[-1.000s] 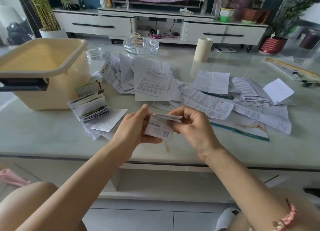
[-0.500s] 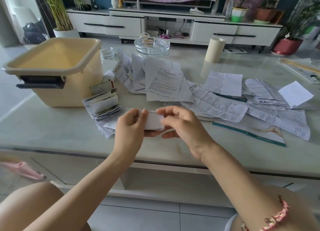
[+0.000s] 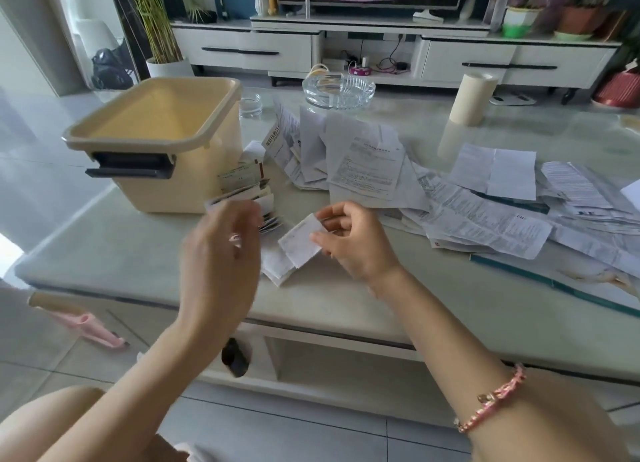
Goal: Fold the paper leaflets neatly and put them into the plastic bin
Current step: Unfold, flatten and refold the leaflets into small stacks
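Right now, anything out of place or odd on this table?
Folded leaflets sit heaped on the table beside the plastic bin, not in it; its visible interior shows none. Unfolded leaflets sprawl overlapping. A pink object lies on the floor.

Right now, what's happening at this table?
A person is working through paper leaflets. The right hand pinches a small folded leaflet over the table. The left hand is motion-blurred near the stack of folded leaflets beside the beige plastic bin, so its grip can't be read. No leaflets show in the visible part of the bin. Many unfolded leaflets lie spread across the table.
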Demonstrator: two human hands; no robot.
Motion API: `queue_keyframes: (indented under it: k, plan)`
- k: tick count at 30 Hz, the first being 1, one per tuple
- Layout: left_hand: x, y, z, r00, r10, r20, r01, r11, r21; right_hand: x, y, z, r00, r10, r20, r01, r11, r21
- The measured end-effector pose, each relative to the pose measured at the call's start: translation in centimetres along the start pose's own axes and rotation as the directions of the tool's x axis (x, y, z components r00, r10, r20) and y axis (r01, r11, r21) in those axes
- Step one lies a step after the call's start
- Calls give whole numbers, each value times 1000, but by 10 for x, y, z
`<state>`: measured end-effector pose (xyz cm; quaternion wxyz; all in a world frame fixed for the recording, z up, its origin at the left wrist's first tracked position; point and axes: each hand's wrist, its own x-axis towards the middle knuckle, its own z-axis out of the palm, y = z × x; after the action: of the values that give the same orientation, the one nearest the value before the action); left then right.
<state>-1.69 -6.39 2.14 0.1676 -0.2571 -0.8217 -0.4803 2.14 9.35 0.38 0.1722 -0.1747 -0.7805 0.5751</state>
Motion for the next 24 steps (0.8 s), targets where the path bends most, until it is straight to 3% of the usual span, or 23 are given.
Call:
queue_keyframes:
  k: [4, 8, 13, 15, 20, 24]
  plan:
    - [-25, -15, 22, 922, 186, 340, -272, 936, 224, 13, 15, 27, 989, -145, -35, 129, 950, -286]
    - [-38, -33, 36, 836, 146, 528, -438, 758, 483, 20, 20, 31, 974, -223, -48, 187, 900, -393]
    - [-37, -37, 37, 852, 88, 516, -422, 698, 578, 28, 9, 3, 889, -418, -189, 240, 775, -585]
    - [-35, -40, 37, 863, 52, 503, -392, 698, 599, 37, 7, -15, 889, -425, -169, 210, 709, -674]
    - [-33, -39, 46, 868, -23, 496, -320, 738, 594, 47, 15, -30, 980, -196, 35, 149, 607, -781]
    - [-37, -37, 48, 914, 79, 397, -316, 753, 577, 46, 22, -23, 995, -51, 85, 99, 484, -869]
